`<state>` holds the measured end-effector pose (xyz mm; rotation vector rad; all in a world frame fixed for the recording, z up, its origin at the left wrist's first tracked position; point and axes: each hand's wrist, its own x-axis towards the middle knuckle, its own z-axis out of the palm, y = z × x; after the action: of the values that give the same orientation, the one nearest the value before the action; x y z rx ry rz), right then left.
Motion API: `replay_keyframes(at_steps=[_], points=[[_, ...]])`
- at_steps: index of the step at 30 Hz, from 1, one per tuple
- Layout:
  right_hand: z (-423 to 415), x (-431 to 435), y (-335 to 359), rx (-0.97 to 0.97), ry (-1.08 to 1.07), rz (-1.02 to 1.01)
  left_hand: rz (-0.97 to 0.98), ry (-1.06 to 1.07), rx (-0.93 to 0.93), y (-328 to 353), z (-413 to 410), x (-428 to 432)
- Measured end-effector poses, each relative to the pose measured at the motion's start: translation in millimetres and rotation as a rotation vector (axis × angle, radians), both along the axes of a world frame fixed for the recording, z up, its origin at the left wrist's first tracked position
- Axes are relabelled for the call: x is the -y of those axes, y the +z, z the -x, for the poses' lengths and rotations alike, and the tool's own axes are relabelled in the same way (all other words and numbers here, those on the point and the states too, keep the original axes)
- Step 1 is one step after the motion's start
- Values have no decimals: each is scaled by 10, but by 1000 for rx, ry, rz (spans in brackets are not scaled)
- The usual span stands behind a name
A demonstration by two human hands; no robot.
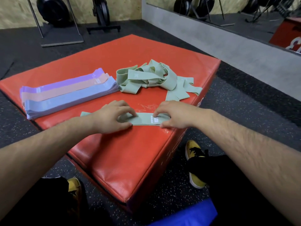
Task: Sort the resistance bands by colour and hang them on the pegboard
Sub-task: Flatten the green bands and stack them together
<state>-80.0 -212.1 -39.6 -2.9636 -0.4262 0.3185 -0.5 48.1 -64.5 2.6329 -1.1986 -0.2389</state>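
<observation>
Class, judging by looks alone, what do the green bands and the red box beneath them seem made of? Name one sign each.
The green bands: probably woven elastic fabric, matte; they crumple limply and show fine ribbing. The red box: likely vinyl-skinned padding, faintly glossy; light sheen, grained surface, scuffed patches.

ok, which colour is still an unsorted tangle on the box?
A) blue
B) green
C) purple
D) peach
B: the green bands lie in a tangled heap on the red box, while the purple stack, peach stack and blue stack lie flat and lined up. The left hand and right hand pinch one flat green band.
</observation>
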Motion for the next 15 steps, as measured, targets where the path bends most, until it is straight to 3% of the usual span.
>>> replay_keyframes(at_steps=[7,10,15], points=[[-9,194,111,97,-109,-125,5,-18,49,37,33,367],[-26,417,84,178,-239,-66,83,-37,46,60,3,697],[-109,601,-96,106,-296,-35,157,-40,31,16,-97,1200]])
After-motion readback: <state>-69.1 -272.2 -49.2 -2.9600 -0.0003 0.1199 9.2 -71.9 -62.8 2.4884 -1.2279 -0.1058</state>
